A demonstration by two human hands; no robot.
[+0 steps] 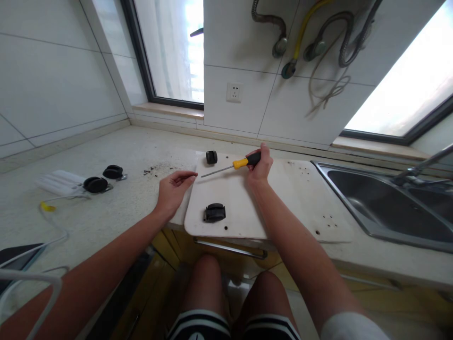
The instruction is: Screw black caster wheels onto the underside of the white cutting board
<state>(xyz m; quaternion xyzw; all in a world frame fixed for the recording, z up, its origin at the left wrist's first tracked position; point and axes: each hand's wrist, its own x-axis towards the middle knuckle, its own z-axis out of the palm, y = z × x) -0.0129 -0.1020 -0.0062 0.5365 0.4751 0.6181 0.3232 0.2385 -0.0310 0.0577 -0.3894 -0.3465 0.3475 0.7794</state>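
Head view: screwdriver point(242, 163) points toward board's point(237, 203) left edge.

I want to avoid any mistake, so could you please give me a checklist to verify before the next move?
1. Screwdriver held in the right hand: ok.
2. Left hand away from screwdriver tip: not ok, the tip is near its fingers.
3. Whether those fingers hold something: cannot tell.
4. White board lying on the counter: ok.
5. Near caster and far caster fixed to the board: cannot tell.
6. Counter clean: not ok, dark bits lie beside the board.
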